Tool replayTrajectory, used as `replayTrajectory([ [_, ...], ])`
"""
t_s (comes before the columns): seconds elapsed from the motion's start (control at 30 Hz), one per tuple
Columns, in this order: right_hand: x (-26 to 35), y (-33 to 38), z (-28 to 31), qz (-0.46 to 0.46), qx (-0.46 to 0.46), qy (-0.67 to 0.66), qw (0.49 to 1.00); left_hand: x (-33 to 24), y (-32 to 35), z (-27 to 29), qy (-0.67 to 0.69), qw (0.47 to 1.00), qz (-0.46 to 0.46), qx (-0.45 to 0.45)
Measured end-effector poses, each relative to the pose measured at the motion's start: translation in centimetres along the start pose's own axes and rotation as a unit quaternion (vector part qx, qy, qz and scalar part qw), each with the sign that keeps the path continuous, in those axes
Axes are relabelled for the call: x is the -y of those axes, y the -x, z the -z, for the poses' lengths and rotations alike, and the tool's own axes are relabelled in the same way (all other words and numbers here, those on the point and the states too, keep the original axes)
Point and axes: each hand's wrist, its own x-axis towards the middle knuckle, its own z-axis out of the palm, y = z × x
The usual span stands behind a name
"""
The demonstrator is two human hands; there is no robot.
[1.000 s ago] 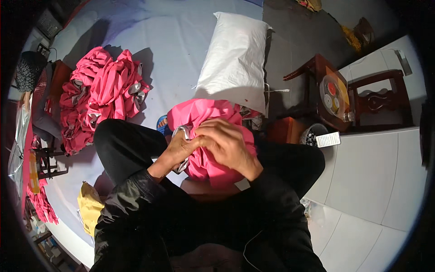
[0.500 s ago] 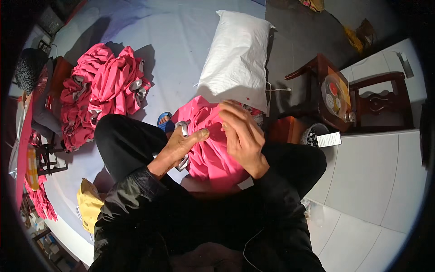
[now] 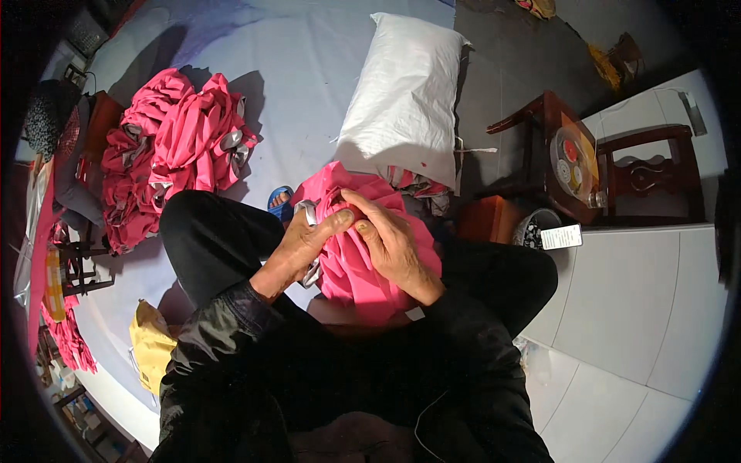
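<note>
A bunched pink cloth [image 3: 370,270] with pale grey parts lies across my lap. My left hand [image 3: 302,241] is closed on its left side, the thumb pressed on top of a fold and a grey-white strip showing beside the fingers. My right hand [image 3: 392,251] meets it over the same fold; its fingertips and thumb are drawn together on the cloth close to the left thumb. Whether something small sits between those right fingertips is hidden.
Beyond my knees lies a stuffed white sack [image 3: 405,92], with pink and grey cloth at its near end. A heap of pink cloth [image 3: 189,135] is at the left, near another person [image 3: 73,177]. To the right stand a wooden chair [image 3: 644,174] and a patterned bin [image 3: 532,231].
My right hand has come down and left onto the cloth, its fingers closing beside the left thumb. My left hand keeps its hold in nearly the same place.
</note>
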Motion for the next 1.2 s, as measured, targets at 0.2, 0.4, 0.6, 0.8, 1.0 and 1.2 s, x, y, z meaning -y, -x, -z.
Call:
replayTrajectory([
  [0.2,0.3,-0.9,0.9,0.039,-0.013,-0.017,0.999,-0.6,0.3,-0.5,-0.033,0.999,-0.004,-0.017],
  [0.4,0.0,-0.7,0.7,0.014,-0.013,-0.052,0.998,-0.5,0.2,-1.1,-0.033,0.997,-0.066,-0.026],
  [0.6,0.1,-1.2,1.5,0.062,-0.004,0.014,0.998,0.7,-0.3,-0.1,-0.089,0.990,-0.111,-0.011],
  [0.8,-0.2,-1.0,1.8,0.090,0.004,0.061,0.994,1.0,-0.4,0.6,-0.187,0.979,-0.077,-0.019],
  [1.0,-0.3,-1.3,2.4,0.148,0.002,0.129,0.980,0.1,-0.4,0.0,-0.179,0.981,-0.072,0.024],
  [1.2,0.3,-1.4,1.8,0.177,0.004,0.190,0.966,2.5,-1.0,1.2,-0.290,0.950,-0.111,-0.033],
])
